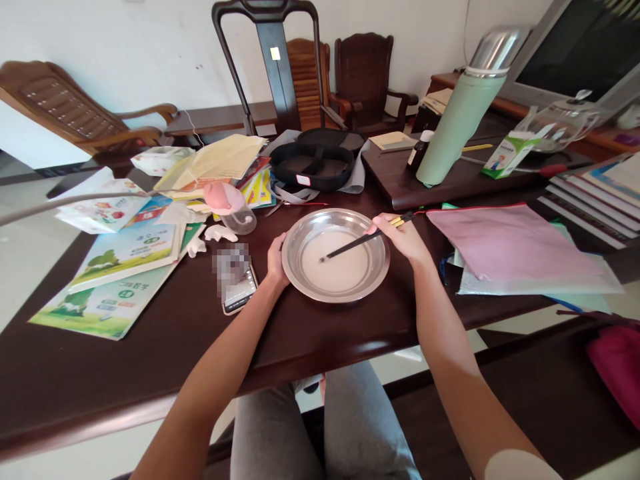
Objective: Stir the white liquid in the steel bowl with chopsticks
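Observation:
A round steel plate [300, 230] with white liquid in it sits on the dark wooden table [310, 333] in front of me. My left hand [276, 261] grips the plate's left rim, fingers curled round the edge. My right hand [400, 235] is closed on a pair of dark chopsticks [353, 245] with yellow tops. Their tips reach into the white liquid near the plate's middle.
A phone [239, 292] lies just left of the plate. Books [120, 267] and papers cover the left side, with a small lidded cup [235, 212]. A black case [313, 163] lies behind, a green thermos [463, 113] and pink folder [510, 243] stand on the right.

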Motion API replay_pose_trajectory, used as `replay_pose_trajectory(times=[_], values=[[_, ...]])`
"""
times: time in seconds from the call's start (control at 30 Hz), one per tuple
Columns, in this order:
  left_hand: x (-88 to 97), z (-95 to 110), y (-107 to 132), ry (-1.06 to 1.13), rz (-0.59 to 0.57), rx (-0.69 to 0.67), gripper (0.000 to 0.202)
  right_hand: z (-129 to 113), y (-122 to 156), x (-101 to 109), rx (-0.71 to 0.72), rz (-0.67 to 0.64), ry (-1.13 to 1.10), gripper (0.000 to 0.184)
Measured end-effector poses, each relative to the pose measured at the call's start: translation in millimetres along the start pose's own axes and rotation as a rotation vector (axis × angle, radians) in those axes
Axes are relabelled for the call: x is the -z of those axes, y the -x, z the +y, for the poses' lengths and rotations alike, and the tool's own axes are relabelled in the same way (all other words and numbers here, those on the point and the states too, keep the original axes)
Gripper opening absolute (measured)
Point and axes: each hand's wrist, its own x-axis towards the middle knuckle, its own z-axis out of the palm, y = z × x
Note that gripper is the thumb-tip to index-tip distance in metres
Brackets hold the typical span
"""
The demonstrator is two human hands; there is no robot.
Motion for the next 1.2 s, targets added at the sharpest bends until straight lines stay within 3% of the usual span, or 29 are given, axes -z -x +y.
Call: replay_pose_trajectory(times=[0.2, 0.4, 0.6, 0.8, 1.0, 1.2], values=[[-1.8, 0, 1, -0.003, 0.011, -0.022, 0.019, 4, -1, 8, -0.004, 0.230, 0.001, 0.056], [-1.4, -1, 1, -0.010, 0.011, -0.021, 0.022, -3, 1, -1, -0.008, -0.034, 0.002, 0.051], [-2.6, 1, 4, -0.023, 0.009, -0.025, 0.020, 6, -1, 8, 0.011, 0.219, -0.012, 0.053], [-4.2, 2, 5, -0.023, 0.012, -0.002, 0.018, 1, 0, 0, -0.011, -0.024, 0.005, 0.051], [-3.3, 2, 4, -0.018, 0.013, 0.015, 0.016, 7, 0, 11, 0.012, 0.213, -0.007, 0.052], [-0.9, 1, 2, -0.007, -0.009, 0.003, 0.018, -2, 0, -2, -0.011, -0.050, -0.008, 0.052]])
